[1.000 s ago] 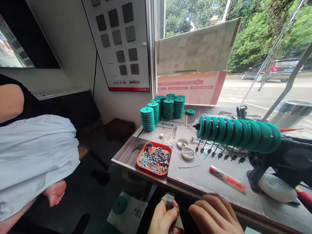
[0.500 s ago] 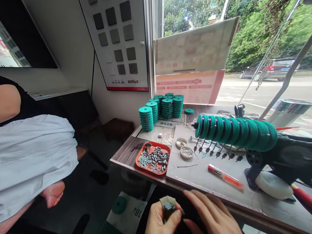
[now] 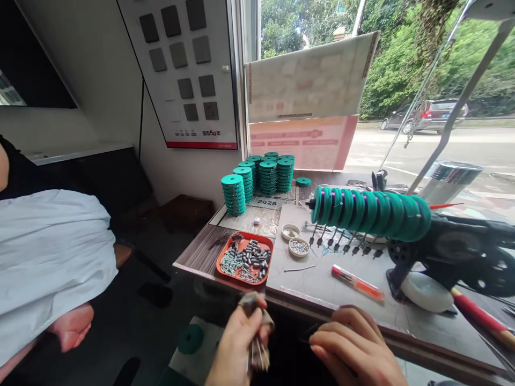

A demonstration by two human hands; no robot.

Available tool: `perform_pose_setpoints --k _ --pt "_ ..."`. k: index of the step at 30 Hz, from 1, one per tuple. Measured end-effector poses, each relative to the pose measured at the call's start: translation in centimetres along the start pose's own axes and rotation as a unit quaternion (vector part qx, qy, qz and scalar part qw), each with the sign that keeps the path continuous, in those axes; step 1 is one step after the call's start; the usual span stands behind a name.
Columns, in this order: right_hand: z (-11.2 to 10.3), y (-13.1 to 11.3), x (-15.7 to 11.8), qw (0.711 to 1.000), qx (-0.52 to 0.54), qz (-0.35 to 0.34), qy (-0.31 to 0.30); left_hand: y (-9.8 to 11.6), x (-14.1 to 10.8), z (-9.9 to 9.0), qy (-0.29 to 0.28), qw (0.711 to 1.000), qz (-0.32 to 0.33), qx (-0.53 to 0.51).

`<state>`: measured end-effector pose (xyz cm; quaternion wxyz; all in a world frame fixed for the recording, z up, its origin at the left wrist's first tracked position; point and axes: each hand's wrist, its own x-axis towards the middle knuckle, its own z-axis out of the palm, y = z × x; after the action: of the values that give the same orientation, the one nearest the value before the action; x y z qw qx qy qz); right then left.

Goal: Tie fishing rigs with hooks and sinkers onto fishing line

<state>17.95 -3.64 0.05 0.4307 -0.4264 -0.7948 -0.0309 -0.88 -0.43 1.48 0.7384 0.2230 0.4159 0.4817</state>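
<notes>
My left hand (image 3: 235,340) is closed around a small bundle of thin strands (image 3: 259,356) in a beige wrap (image 3: 248,301), below the table's front edge. The strands' lower ends fan out beneath the fingers; their exact kind is unclear. My right hand (image 3: 354,346) is apart from it, to the right, fingers curled together. A dark bit shows by its fingertips, too small to name. Nearest on the table is a red tray (image 3: 254,236) of dark cylindrical weights (image 3: 257,256) and small metal parts. Above my right hand lies a red-capped orange pen (image 3: 358,283).
A row of green foam spools (image 3: 372,214) sits on a black winder (image 3: 454,244) at right. Green spool stacks (image 3: 233,195) stand at the back, near two small dishes (image 3: 299,254). A person in a white garment (image 3: 52,246) sits at left.
My left hand has tilted the bundle, so its strands now point down instead of its tips facing up. My right hand's fingers have curled in and moved away from it. The view has shifted slightly.
</notes>
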Motion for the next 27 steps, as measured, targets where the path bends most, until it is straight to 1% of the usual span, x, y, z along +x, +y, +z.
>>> perform_pose_setpoints --k 1,2,4,6,7,8,10,12,13,14,17,20,22,26,27 --pt "-0.1 0.1 -0.1 1.000 0.017 0.018 -0.001 -0.5 0.1 -0.2 -0.025 0.998 -0.031 0.043" --pt "-0.1 0.2 -0.1 0.999 0.027 0.032 -0.001 -1.0 0.1 -0.3 -0.039 0.995 -0.046 0.074" --pt "-0.1 0.4 -0.2 0.999 0.026 0.035 -0.013 -1.9 0.1 -0.3 -0.045 0.993 -0.044 0.100" --pt "0.0 0.4 -0.1 0.998 0.023 0.027 -0.047 -2.5 0.1 0.0 -0.046 0.993 -0.036 0.101" --pt "0.2 0.3 0.0 0.997 0.023 0.029 -0.065 -2.6 0.1 0.3 -0.049 0.993 -0.028 0.100" --pt "0.3 0.2 0.0 0.997 0.023 0.034 -0.067 -2.7 0.1 0.5 -0.050 0.993 -0.013 0.103" --pt "0.9 0.1 0.1 0.998 0.023 0.044 -0.037 -2.9 0.3 1.0 -0.039 0.992 0.029 0.116" --pt "1.5 0.0 -0.1 0.998 0.024 0.048 0.014 -3.0 0.7 1.4 -0.027 0.990 0.064 0.119" --pt "1.8 0.0 -0.3 0.998 0.025 0.051 0.035 -3.1 0.8 1.5 -0.026 0.992 0.067 0.108" --pt "1.9 0.0 -0.5 0.997 0.025 0.057 0.043 -3.1 1.0 1.5 -0.026 0.994 0.061 0.091" --pt "1.8 0.2 -1.0 0.996 0.015 0.084 0.029 -3.1 1.1 1.6 -0.019 0.999 0.030 0.037" --pt "1.5 0.2 -1.0 0.995 0.020 0.100 0.001 -3.1 1.0 1.8 -0.009 1.000 0.010 0.016" --pt "1.5 0.0 -0.7 0.995 0.025 0.094 -0.005 -3.1 1.0 1.9 -0.014 1.000 0.002 0.012" --pt "1.7 -0.4 -0.1 0.997 0.037 0.068 0.025 -3.2 1.1 1.7 -0.028 0.999 -0.013 0.013" --pt "1.6 -0.4 0.0 0.997 0.037 0.060 0.025 -3.3 1.1 1.6 -0.029 0.999 -0.015 0.013"
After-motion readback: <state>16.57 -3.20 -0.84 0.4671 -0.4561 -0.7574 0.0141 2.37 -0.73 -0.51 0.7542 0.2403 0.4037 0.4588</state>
